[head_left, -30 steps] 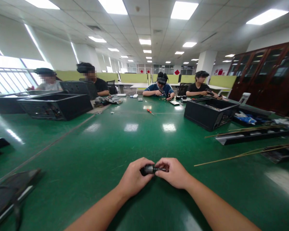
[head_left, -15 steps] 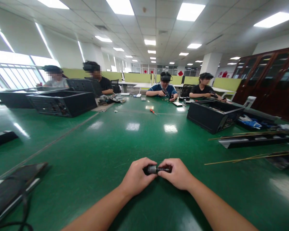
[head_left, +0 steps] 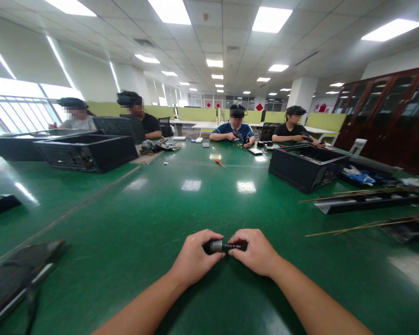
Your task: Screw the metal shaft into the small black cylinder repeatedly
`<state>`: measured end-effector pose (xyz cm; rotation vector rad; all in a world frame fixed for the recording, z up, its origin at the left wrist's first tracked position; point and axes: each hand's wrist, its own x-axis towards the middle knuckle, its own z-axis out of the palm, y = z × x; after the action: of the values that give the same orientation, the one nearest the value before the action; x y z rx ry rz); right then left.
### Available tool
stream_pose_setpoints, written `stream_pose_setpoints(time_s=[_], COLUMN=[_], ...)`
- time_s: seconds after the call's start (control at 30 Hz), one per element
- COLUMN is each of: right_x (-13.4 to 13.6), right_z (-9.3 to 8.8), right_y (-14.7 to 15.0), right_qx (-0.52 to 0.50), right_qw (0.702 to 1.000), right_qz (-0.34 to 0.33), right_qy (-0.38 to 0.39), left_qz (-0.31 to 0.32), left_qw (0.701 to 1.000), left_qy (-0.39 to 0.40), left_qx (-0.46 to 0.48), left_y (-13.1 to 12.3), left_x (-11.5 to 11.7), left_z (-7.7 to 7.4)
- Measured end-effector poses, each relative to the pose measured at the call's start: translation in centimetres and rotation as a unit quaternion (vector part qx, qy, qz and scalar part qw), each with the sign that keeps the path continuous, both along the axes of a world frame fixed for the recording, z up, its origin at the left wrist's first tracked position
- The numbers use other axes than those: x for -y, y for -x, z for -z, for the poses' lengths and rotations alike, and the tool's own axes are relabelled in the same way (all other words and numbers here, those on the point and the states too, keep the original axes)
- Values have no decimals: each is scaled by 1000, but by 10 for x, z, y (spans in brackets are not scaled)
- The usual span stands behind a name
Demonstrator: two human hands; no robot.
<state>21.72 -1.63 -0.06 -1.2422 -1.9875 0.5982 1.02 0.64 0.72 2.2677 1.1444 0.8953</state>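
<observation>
My left hand (head_left: pixel 192 256) is closed around a dark cylindrical part with a silver-grey collar (head_left: pixel 217 245). From the collar a narrower, ribbed dark stem runs to the right. My right hand (head_left: pixel 256 251) pinches the far end of this stem between thumb and fingers. The part lies level between both hands, low over the green table (head_left: pixel 153 279). Its two ends are hidden inside my fingers, so its exact kind is not clear.
An orange screwdriver (head_left: pixel 219 163) lies ahead. Black computer cases stand at left (head_left: pixel 87 151) and right (head_left: pixel 305 167). Thin yellow rods (head_left: pixel 356 228) and a metal rail (head_left: pixel 363 202) lie at right, a dark flat panel (head_left: pixel 24 274) at left. Several people sit across the table.
The view has turned slightly right; both hands keep their hold. At the right edge another person's hand has appeared by the yellow rods, and the lower rods have shifted right.
</observation>
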Motion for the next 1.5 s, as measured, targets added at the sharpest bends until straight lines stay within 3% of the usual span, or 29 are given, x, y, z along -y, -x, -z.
stream_pose_setpoints(time_s=[1.5], right_x=[2], right_z=[-6], right_y=[-10], right_qx=[63], right_qw=[998], right_qz=[27], right_qy=[1], left_qz=[-24], left_qw=[999], left_qy=[-38], left_qx=[11], left_y=[7], left_x=[-9], left_z=[-2])
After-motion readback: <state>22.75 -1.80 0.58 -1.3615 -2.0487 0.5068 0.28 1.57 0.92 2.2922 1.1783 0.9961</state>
